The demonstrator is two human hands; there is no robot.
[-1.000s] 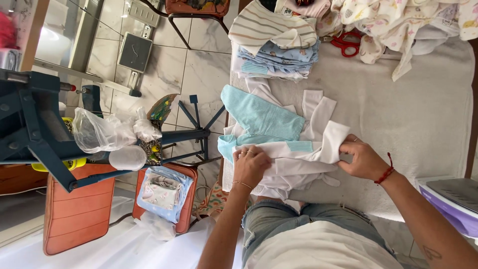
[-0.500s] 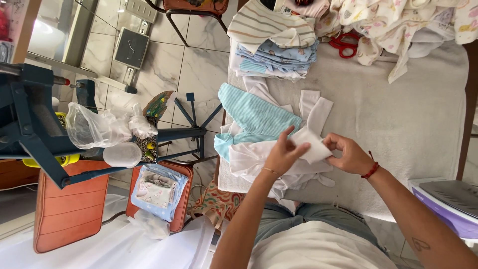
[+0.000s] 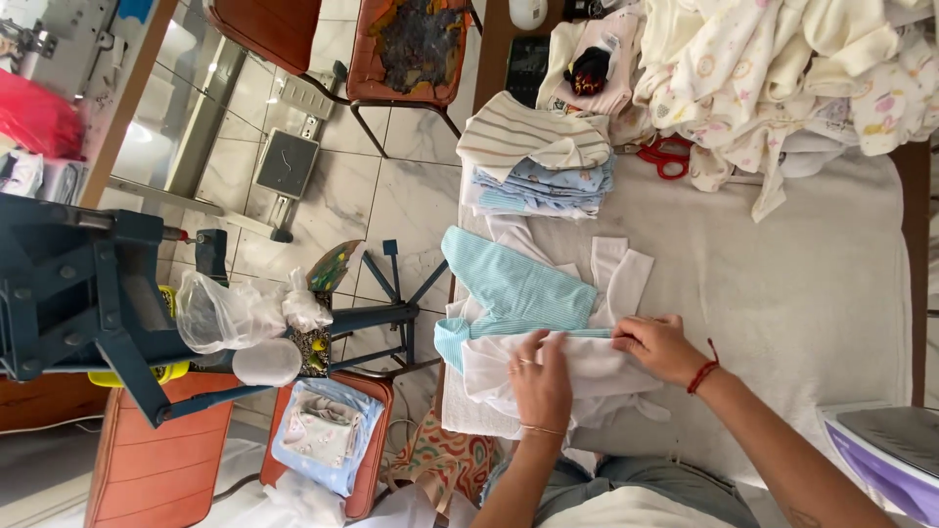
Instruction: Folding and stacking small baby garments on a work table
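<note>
Both hands on garment, folded stack behind it, scissors right of stack.

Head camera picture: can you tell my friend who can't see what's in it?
Two hands, left hand and right hand, press flat on a white cloth on a table. A striped teal garment and stack of folded clothes lie beyond.
</note>
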